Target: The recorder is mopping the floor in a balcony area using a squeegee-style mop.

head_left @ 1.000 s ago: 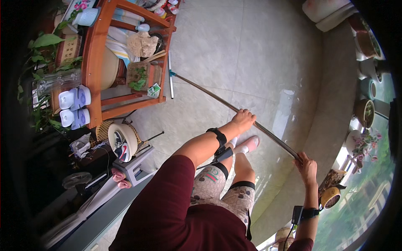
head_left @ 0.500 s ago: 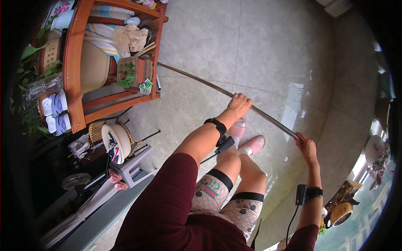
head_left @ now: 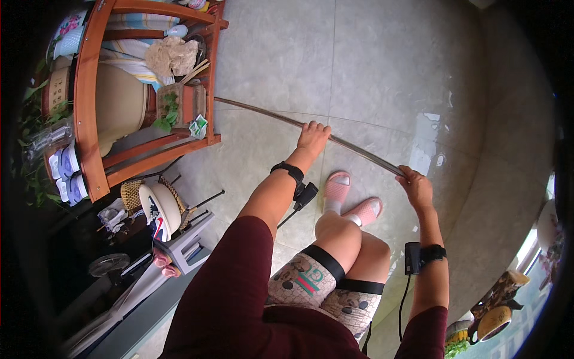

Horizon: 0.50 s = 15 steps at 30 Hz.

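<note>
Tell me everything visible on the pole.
The pole is long, thin, metallic-looking, with a dull grey-brown sheen. It slants across the view: the right grip closes around its near end, the left grip partway along. Its far end disappears at the wooden rack; whether they touch, I can't tell. Its slight bend may come from the lens.

2 hands [head_left: 314,136] | 1 pole [head_left: 257,110] | 2 worn slprs [head_left: 337,191] | 2 wristbands [head_left: 433,253] | prob. 2 sticks [head_left: 195,71]
</note>
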Tool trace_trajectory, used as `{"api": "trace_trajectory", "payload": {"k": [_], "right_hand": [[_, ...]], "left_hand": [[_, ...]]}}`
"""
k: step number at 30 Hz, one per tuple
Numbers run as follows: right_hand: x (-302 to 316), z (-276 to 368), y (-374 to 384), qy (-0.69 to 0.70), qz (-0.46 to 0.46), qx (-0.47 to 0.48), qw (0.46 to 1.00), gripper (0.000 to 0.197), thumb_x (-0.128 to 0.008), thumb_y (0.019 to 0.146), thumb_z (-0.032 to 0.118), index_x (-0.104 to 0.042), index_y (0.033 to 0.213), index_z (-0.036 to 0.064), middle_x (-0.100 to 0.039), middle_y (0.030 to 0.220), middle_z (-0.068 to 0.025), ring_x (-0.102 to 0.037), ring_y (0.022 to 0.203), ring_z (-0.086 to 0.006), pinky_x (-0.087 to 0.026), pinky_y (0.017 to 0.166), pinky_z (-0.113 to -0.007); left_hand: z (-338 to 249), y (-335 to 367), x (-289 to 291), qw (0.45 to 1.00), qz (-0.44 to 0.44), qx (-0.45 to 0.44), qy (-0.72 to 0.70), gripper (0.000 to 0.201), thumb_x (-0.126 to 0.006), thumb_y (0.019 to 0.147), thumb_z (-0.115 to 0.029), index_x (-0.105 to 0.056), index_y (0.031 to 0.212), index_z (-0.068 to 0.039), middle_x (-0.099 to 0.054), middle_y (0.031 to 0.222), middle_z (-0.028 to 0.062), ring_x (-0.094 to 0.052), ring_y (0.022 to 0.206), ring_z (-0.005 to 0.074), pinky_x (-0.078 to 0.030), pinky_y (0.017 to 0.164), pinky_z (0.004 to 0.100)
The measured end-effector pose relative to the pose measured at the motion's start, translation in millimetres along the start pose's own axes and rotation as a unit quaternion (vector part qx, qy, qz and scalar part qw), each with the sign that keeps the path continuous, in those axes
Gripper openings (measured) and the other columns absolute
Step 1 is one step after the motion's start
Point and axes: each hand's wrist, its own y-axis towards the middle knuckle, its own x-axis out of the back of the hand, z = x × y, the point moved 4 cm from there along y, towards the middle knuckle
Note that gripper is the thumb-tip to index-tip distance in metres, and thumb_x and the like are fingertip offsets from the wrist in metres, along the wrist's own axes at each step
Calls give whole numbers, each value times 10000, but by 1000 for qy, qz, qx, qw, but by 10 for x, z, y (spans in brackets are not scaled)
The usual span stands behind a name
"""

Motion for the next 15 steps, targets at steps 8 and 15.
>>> {"api": "trace_trajectory", "payload": {"k": [8, 15], "right_hand": [[873, -484, -969, -14, -71, -79, 994, 289, -673, 842, 227, -655, 1114, 131, -676, 961, -136, -655, 866, -324, -506, 734, -386], [1967, -902, -2544, 10, -160, -160, 974, 331, -640, 863, 90, -625, 1192, 59, -674, 1030, -129, -652, 907, -191, -498, 796, -310]], "left_hand": [[-1083, 162, 687, 987, -28, -128, -89, 194, -471, 868, -187, -582, 1014, -124, -625, 988, 68, -540, 1043, 255, -349, 950, 488], [-2690, 98, 1669, 940, -215, -236, -117, 177, -494, 839, -186, -588, 951, -87, -630, 935, 82, -577, 970, 254, -343, 996, 490]]}}
